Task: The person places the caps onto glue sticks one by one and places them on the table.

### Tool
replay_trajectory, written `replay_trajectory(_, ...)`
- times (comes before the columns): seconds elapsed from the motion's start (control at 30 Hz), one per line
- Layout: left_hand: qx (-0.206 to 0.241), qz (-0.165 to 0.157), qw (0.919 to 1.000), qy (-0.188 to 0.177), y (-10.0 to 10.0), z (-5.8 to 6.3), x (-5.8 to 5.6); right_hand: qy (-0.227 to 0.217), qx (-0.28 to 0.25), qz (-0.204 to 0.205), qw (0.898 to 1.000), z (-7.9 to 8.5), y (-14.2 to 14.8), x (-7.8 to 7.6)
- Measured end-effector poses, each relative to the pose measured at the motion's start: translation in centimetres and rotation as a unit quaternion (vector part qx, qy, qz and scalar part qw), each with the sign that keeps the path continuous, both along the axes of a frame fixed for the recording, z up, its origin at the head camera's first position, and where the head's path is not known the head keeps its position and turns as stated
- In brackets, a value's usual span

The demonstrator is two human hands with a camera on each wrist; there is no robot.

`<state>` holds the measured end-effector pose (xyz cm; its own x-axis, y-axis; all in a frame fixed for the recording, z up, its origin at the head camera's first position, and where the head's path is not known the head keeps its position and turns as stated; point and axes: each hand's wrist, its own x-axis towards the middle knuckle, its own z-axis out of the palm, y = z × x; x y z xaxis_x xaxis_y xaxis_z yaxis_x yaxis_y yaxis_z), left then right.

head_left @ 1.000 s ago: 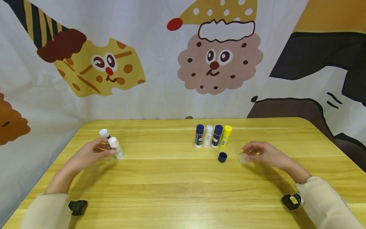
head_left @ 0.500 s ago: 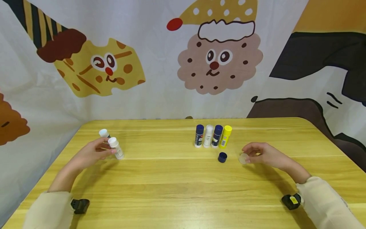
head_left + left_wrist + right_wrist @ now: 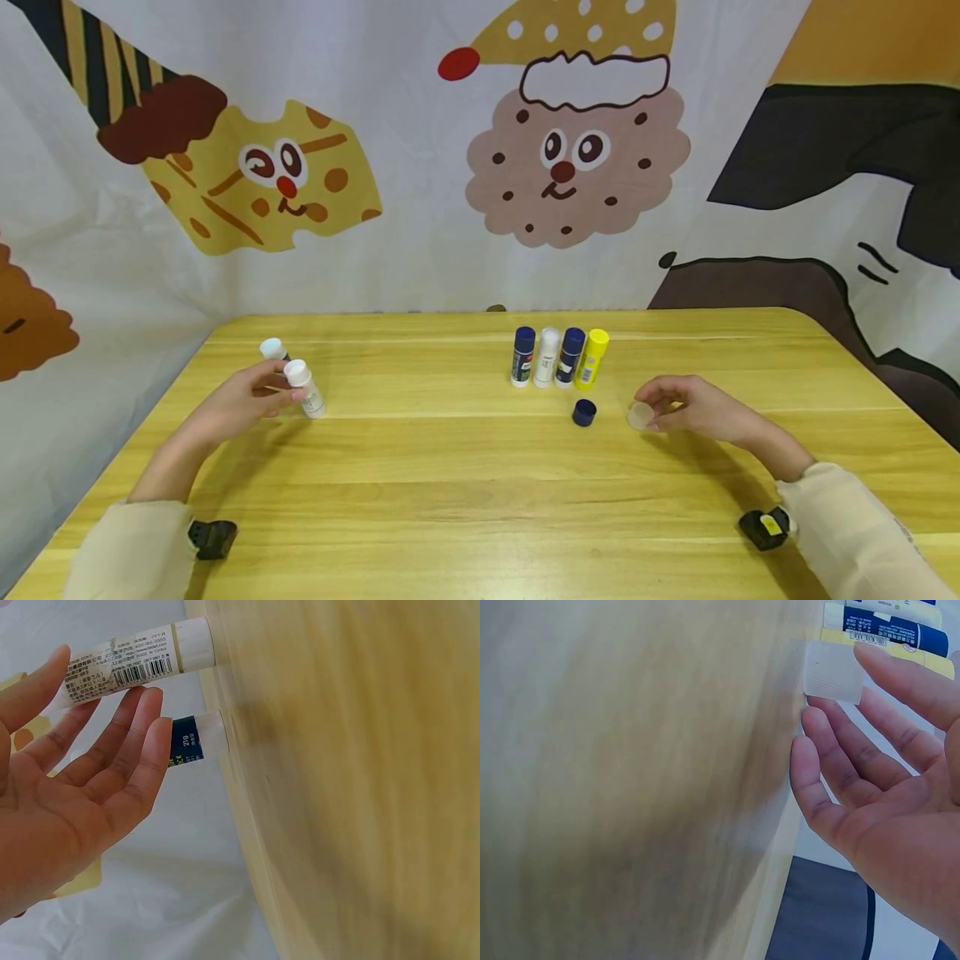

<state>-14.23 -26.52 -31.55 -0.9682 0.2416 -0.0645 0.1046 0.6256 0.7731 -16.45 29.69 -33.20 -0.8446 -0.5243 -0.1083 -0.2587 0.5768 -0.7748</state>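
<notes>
At the table's left, my left hand [image 3: 243, 404] holds a white glue stick [image 3: 306, 390] near its cap, thumb on one side and fingers on the other. In the left wrist view the glue stick [image 3: 127, 666] stands on its base, its printed label and barcode showing. Just behind it, partly hidden by the fingers, is a dark-blue-labelled glue stick [image 3: 186, 740] with a white cap. Toward the right, my right hand [image 3: 693, 408] pinches a pale translucent cap [image 3: 640, 416] between thumb and index finger. Fine ribs run across that cap [image 3: 834, 673] in the right wrist view, low at the tabletop.
Left of my right hand, a row of upright glue sticks holds a blue-capped one [image 3: 522, 357], a white one [image 3: 547, 357], another blue one [image 3: 570, 358] and a yellow one [image 3: 592, 358]. A loose dark blue cap [image 3: 583, 412] lies before them on the wooden table [image 3: 450, 517].
My left forearm has shifted slightly to the right, its fingers staying at the white glue stick. Otherwise both hands and the objects keep nearly the same places.
</notes>
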Motion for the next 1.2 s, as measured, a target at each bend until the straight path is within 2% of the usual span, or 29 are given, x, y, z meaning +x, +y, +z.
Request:
replay_trajectory(0.73, 0.003, 0.002, 1.0000, 0.006, -0.11, -0.11, 0.02, 0.007, 0.007, 0.005, 1.000, -0.06, -0.02, 0.03)
replay_trajectory(0.97, -0.002, 0.003, 1.0000, 0.007, -0.09, -0.11, -0.09, 0.025, 0.012, 0.009, 1.000, -0.01, -0.04, 0.11)
replay_trajectory(1.2, -0.001, 0.003, 1.0000, 0.007, -0.14, -0.17, -0.17, 0.026, 0.020, 0.000, 0.999, 0.04, -0.13, 0.05)
